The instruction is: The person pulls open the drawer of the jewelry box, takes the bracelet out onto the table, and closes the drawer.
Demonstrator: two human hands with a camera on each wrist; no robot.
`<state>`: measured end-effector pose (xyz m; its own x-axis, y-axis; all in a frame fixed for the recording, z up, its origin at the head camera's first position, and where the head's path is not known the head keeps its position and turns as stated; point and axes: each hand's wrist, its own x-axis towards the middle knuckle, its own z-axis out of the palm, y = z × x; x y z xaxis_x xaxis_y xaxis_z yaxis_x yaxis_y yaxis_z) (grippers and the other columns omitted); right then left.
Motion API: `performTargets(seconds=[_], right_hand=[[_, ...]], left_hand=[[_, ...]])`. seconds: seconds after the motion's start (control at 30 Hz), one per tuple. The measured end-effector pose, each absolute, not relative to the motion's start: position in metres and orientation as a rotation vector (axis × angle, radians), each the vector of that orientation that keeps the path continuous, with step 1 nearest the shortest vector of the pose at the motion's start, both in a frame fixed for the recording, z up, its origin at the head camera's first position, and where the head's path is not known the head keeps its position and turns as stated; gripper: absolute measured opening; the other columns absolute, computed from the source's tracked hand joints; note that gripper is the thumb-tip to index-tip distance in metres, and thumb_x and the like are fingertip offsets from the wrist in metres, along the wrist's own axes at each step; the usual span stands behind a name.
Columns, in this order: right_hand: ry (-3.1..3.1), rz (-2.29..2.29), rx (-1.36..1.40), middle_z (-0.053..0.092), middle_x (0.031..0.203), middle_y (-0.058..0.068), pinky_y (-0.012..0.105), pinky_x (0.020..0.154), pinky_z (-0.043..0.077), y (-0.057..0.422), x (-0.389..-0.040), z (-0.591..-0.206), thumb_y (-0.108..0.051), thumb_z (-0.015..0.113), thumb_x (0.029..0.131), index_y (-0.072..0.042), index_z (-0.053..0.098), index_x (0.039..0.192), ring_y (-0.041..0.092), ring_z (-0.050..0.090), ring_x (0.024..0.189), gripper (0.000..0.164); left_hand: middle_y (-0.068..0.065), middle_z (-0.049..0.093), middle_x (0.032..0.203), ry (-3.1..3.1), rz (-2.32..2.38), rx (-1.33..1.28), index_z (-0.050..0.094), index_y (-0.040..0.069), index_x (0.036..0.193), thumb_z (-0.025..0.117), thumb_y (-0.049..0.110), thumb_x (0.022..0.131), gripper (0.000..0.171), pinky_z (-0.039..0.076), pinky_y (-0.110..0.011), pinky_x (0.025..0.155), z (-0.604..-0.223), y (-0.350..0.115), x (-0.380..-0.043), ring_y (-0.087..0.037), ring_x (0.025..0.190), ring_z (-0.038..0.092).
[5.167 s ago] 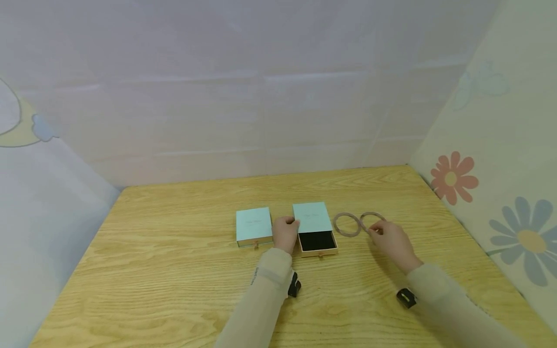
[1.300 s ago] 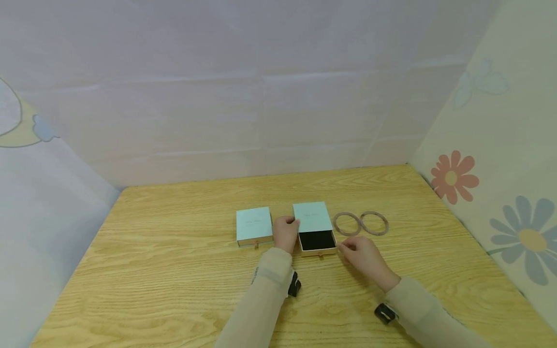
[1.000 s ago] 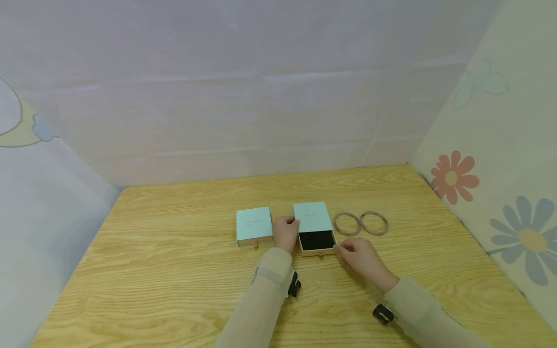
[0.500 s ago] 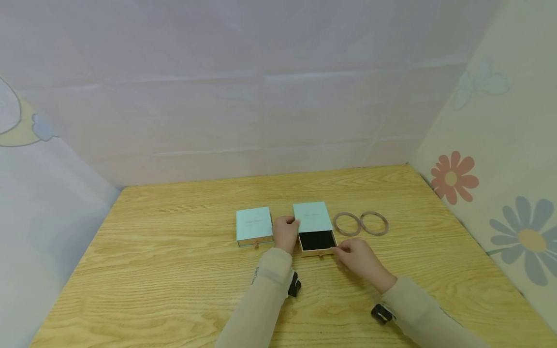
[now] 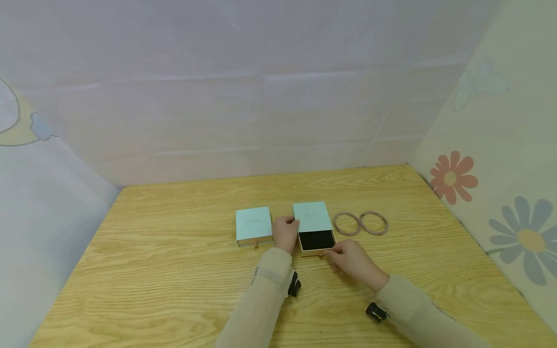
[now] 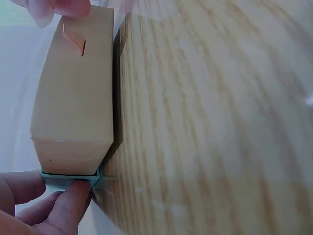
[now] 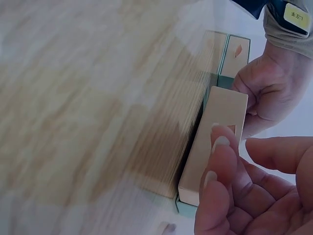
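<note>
A pale green drawer box stands with its cream drawer partly pulled out, black lining showing inside. My left hand grips the sleeve at its left side; in the left wrist view the fingers curl on its green edge. My right hand is at the drawer's front right corner. The right wrist view shows its fingers relaxed over the drawer front, near the small ribbon tab, with a gap between thumb and fingers. Two mauve bangles lie side by side, right of the box.
A second pale green drawer box, pushed in, sits left of my left hand. Everything rests on a wood-grain table. A pale curtain hangs behind, and a flower-printed sheet is at the right.
My right hand has moved from the right bangle leftward to the drawer's front, sliding along it toward the tab. The left hand, boxes and drawer look unmoved; the right bangle lies flat.
</note>
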<state>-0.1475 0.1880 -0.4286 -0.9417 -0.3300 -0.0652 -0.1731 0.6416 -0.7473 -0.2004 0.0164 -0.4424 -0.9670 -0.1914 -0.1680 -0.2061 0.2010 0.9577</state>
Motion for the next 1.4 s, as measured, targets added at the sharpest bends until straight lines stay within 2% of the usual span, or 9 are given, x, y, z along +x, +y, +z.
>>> performTargets(seconds=[0.23, 0.63, 0.87, 1.1, 1.4], right_hand=[[2.65, -1.167, -0.357, 0.055, 0.051, 0.003, 0.022, 0.042, 0.033, 0.182, -0.147, -0.428, -0.01, 0.058, 0.097, -0.001, 0.06, 0.06, 0.009, 0.042, 0.044, 0.037], [2.673, -1.135, -0.384, 0.054, 0.048, 0.003, 0.022, 0.04, 0.035, 0.175, -0.148, -0.43, -0.01, 0.058, 0.097, -0.002, 0.058, 0.056, 0.009, 0.045, 0.039, 0.042], [2.661, -1.135, -0.359, 0.053, 0.047, 0.001, 0.024, 0.038, 0.037, 0.173, -0.147, -0.431, -0.009, 0.057, 0.098, -0.002, 0.057, 0.056, 0.014, 0.049, 0.037, 0.042], [2.706, -1.091, -0.329, 0.053, 0.044, 0.001, 0.022, 0.038, 0.032, 0.168, -0.147, -0.43, -0.01, 0.057, 0.098, -0.004, 0.056, 0.054, 0.01, 0.045, 0.033, 0.045], [2.681, -1.11, -0.274, 0.054, 0.046, 0.002, 0.025, 0.041, 0.04, 0.165, -0.148, -0.431, -0.005, 0.059, 0.095, -0.003, 0.057, 0.056, 0.017, 0.051, 0.037, 0.039]], left_hand=[[-0.025, 0.061, 0.122, 2.423, 1.926, -0.398, 0.064, -0.01, 0.12, 0.058, 0.005, 0.096, 0.028, 0.05, -0.046, 0.093, -0.44, 0.016, -0.201, -0.039, 0.115, 0.057], [-0.026, 0.061, 0.121, 2.418, 1.931, -0.386, 0.063, -0.011, 0.12, 0.058, 0.004, 0.097, 0.028, 0.05, -0.046, 0.093, -0.439, 0.016, -0.2, -0.039, 0.114, 0.057], [-0.026, 0.061, 0.122, 2.423, 1.932, -0.362, 0.063, -0.011, 0.12, 0.057, 0.004, 0.097, 0.028, 0.05, -0.046, 0.093, -0.438, 0.016, -0.199, -0.04, 0.114, 0.056], [-0.026, 0.061, 0.121, 2.441, 1.915, -0.355, 0.064, -0.011, 0.119, 0.058, 0.004, 0.096, 0.028, 0.049, -0.046, 0.093, -0.438, 0.016, -0.2, -0.04, 0.115, 0.056], [-0.027, 0.06, 0.124, 2.424, 1.933, -0.328, 0.064, -0.011, 0.119, 0.058, 0.003, 0.096, 0.027, 0.049, -0.048, 0.094, -0.441, 0.013, -0.199, -0.041, 0.116, 0.055]])
